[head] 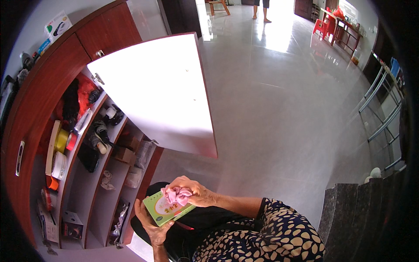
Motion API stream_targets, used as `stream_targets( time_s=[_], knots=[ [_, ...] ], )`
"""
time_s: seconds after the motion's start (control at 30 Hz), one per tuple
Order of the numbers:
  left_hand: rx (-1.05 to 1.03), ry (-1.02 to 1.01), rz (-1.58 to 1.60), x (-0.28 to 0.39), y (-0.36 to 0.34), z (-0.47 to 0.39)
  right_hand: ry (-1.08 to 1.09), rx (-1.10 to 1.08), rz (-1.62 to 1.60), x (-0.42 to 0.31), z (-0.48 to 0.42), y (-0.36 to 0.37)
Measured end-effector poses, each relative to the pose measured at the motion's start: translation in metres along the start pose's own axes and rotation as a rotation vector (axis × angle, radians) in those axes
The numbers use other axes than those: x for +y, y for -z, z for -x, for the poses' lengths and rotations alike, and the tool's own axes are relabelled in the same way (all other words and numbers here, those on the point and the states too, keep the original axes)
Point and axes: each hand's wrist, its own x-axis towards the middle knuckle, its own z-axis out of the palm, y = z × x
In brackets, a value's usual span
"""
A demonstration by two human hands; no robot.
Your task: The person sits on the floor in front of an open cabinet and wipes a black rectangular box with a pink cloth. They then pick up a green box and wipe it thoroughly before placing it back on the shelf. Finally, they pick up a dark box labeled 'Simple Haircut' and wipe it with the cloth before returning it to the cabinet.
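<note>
A light green cardboard box (157,209) with writing is held in my left hand (154,229), thumb on its near edge and fingers at the far left side. My right hand (198,193) grips a crumpled pink cloth (178,195) against the top face of the box. Both hands are above my lap, in front of the lower shelves of an open cabinet.
The wooden cabinet (36,95) at left holds tape rolls (61,140), a shoe (101,134), a brown box (123,154) and a white rag (107,180). Its white door (157,91) stands open. Dark stone steps (340,209) are at right; a person (261,9) stands far off.
</note>
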Motion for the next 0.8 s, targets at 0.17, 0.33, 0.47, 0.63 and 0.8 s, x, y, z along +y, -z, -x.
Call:
stream_targets(
  time_s=[0.17, 0.33, 0.47, 0.63, 0.8],
  knots=[
    [0.130, 0.029, 0.361, -0.036, 0.002, -0.001, -0.245, 0.165, -0.434, -0.017, 0.004, -0.013],
    [0.078, -0.010, 0.351, -0.025, -0.009, -0.011, -0.302, 0.313, -0.666, -0.027, 0.005, -0.022],
    [0.283, 0.182, 0.630, -0.053, -0.012, -0.004, -0.296, 0.347, -0.903, -0.047, -0.003, -0.030],
    [0.136, 0.057, 0.648, -0.035, -0.030, -0.001, -0.138, 0.342, -0.595, -0.054, -0.012, -0.041],
    [-0.109, 0.078, 0.990, -0.021, -0.011, -0.018, 0.206, 0.231, -0.299, -0.049, -0.041, -0.030]
  ],
)
